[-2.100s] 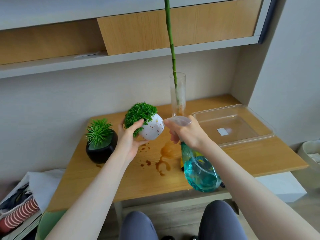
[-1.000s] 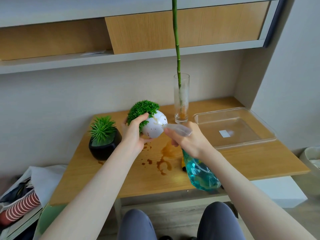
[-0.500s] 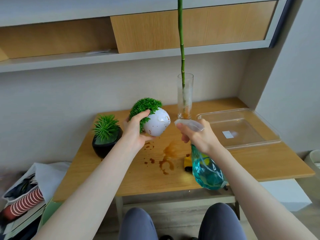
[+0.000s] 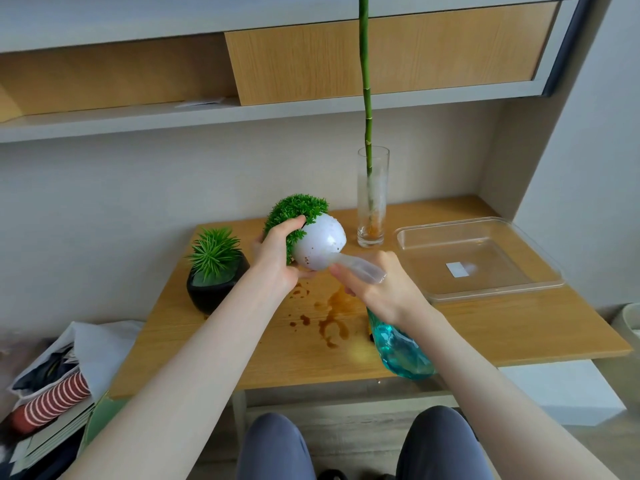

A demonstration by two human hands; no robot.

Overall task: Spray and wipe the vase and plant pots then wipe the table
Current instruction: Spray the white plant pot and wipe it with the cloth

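My left hand [image 4: 277,254] grips a round white plant pot [image 4: 320,244] with a green bushy plant, tilted on its side above the wooden table [image 4: 502,327]. The pot carries brown specks. My right hand [image 4: 382,291] holds a teal spray bottle [image 4: 398,348] by its clear head, the nozzle almost touching the pot's underside. A black pot [image 4: 214,282] with a spiky green plant stands at the table's left. A tall glass vase [image 4: 372,199] with a long green stem stands at the back. Brown stains [image 4: 329,317] mark the table's middle.
A clear plastic tray [image 4: 485,292] lies on the table's right side. Shelves and a wooden cabinet hang above. Bags and striped fabric [image 4: 48,400] sit on the floor at the left, a white bin [image 4: 630,320] at the right. My knees show under the front edge.
My left hand has turned the white pot so its base faces the bottle. My right hand has brought the nozzle back up close to the pot.
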